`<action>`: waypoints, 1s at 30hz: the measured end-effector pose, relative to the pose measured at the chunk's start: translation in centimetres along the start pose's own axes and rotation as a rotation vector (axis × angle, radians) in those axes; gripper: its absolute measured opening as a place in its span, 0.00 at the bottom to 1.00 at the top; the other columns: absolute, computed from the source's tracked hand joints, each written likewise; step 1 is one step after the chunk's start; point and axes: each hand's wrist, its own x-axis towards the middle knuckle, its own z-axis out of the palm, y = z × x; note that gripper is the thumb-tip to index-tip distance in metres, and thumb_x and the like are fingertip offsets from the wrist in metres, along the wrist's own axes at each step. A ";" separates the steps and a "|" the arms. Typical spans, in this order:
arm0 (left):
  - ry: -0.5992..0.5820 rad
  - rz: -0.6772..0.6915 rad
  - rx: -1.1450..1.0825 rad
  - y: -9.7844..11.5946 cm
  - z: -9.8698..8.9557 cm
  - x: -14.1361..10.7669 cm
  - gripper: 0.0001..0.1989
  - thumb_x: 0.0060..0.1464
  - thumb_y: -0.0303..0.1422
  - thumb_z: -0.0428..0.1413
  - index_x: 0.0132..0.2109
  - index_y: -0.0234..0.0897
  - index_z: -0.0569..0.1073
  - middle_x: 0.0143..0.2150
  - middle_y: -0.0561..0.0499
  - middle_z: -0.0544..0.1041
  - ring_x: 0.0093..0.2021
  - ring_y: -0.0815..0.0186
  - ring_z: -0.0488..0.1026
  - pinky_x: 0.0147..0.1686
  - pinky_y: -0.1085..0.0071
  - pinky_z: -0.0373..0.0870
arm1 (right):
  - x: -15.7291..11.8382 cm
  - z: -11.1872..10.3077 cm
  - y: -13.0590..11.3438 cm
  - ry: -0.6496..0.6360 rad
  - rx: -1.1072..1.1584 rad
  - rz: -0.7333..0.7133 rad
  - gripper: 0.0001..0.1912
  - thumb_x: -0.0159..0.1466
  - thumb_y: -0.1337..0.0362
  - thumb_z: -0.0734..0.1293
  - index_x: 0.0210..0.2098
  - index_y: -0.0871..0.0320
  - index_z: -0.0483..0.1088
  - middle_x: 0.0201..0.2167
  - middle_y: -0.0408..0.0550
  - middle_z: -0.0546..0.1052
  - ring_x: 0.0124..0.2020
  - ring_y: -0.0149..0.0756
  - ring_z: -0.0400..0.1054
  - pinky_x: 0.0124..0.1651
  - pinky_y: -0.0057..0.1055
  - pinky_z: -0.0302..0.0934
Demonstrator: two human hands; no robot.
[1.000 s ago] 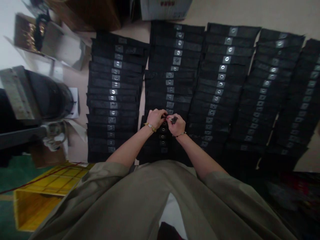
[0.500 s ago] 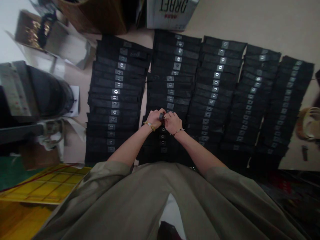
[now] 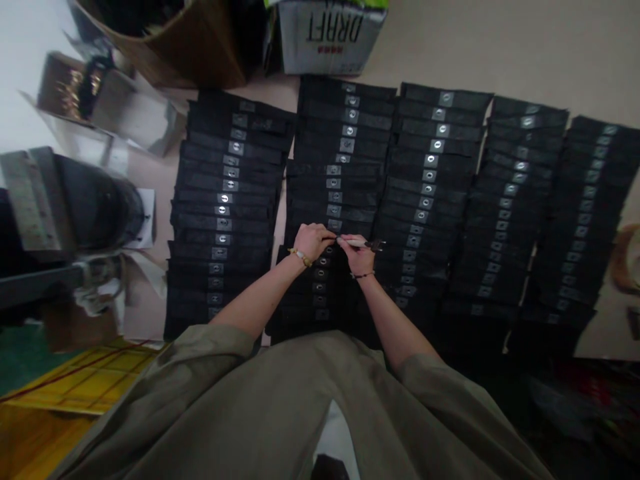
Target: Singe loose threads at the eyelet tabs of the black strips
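Note:
Rows of overlapping black fabric pieces (image 3: 430,193) with small marked patches lie on the pale table (image 3: 480,47). Over the second row from the left, my left hand (image 3: 313,242) has its fingers pinched together on something small and dark that I cannot make out. Its fingertips nearly meet those of my right hand (image 3: 359,255). That hand is closed around a slim pale tool (image 3: 356,243), whose dark forked end points to the right. The tool's other end reaches toward the left fingertips.
A brown cardboard box (image 3: 200,47) and a white printed box (image 3: 327,40) stand at the back. At the left are a small carton of gold-coloured parts (image 3: 70,90), a dark machine (image 3: 95,200) and a yellow crate (image 3: 85,380). A round object (image 3: 627,257) sits far right.
My right hand has drawn slightly to the right, and the pale tool now shows in it. The dark piece seen between the hands before is no longer clearly visible. The whole view has shifted a little.

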 end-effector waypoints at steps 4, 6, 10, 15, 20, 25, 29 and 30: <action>-0.023 -0.018 -0.027 -0.2 0.1 0.2 0.09 0.61 0.37 0.57 0.46 0.47 0.81 0.45 0.50 0.81 0.50 0.59 0.73 0.49 0.61 0.60 | 0.0 0.3 0.0 -0.016 0.010 -0.011 0.12 0.63 0.53 0.69 0.34 0.54 0.76 0.36 0.48 0.80 0.40 0.40 0.76 0.47 0.40 0.72; -0.032 -0.030 -0.043 -0.3 0.1 0.4 0.08 0.61 0.36 0.58 0.45 0.46 0.80 0.45 0.50 0.81 0.50 0.59 0.73 0.49 0.61 0.60 | 0.2 0.3 -0.3 -0.065 -0.076 -0.036 0.12 0.64 0.53 0.67 0.35 0.54 0.77 0.37 0.48 0.80 0.40 0.40 0.76 0.47 0.39 0.72; -0.022 -0.094 -0.129 -0.5 0.1 0.6 0.15 0.57 0.35 0.61 0.52 0.43 0.72 0.41 0.53 0.81 0.45 0.61 0.75 0.47 0.63 0.61 | 0.8 0.1 -1.3 -0.184 -0.365 -0.103 0.11 0.67 0.55 0.65 0.37 0.52 0.78 0.38 0.48 0.80 0.41 0.40 0.75 0.46 0.36 0.69; -0.034 -0.077 -0.173 -0.8 -0.4 0.7 0.16 0.57 0.35 0.60 0.51 0.42 0.68 0.41 0.53 0.81 0.45 0.60 0.76 0.48 0.63 0.62 | 1.7 -0.2 -3.0 -0.267 -0.541 -0.194 0.10 0.67 0.58 0.65 0.39 0.53 0.77 0.39 0.49 0.79 0.41 0.41 0.72 0.45 0.36 0.66; -0.089 -0.027 -0.175 -0.9 -1.2 0.4 0.19 0.55 0.31 0.59 0.53 0.41 0.67 0.43 0.52 0.82 0.46 0.60 0.77 0.47 0.65 0.65 | 1.6 0.3 -5.9 -0.465 -0.784 -0.188 0.12 0.69 0.61 0.61 0.43 0.55 0.75 0.44 0.51 0.76 0.46 0.43 0.67 0.40 0.35 0.64; -0.028 0.020 -0.102 -1.2 -1.0 0.0 0.18 0.53 0.28 0.58 0.51 0.39 0.69 0.43 0.49 0.81 0.48 0.56 0.77 0.48 0.63 0.67 | 1.8 1.5 -6.5 -0.478 -0.897 -0.208 0.12 0.68 0.63 0.60 0.43 0.59 0.74 0.45 0.54 0.76 0.48 0.45 0.66 0.40 0.35 0.62; -0.012 0.045 -0.175 -1.4 -1.4 -0.5 0.19 0.53 0.25 0.59 0.52 0.38 0.72 0.43 0.49 0.81 0.47 0.58 0.77 0.50 0.62 0.69 | 1.7 0.5 -5.5 -0.364 -0.734 -0.085 0.14 0.68 0.62 0.61 0.46 0.60 0.74 0.45 0.54 0.78 0.44 0.44 0.71 0.45 0.36 0.66; -0.001 0.067 -0.215 -1.2 -1.5 -0.9 0.20 0.53 0.25 0.59 0.54 0.38 0.72 0.46 0.49 0.81 0.48 0.59 0.77 0.52 0.62 0.69 | 1.3 -0.1 -5.5 -0.333 -0.676 -0.056 0.16 0.68 0.61 0.61 0.50 0.60 0.73 0.46 0.54 0.78 0.44 0.42 0.72 0.47 0.35 0.66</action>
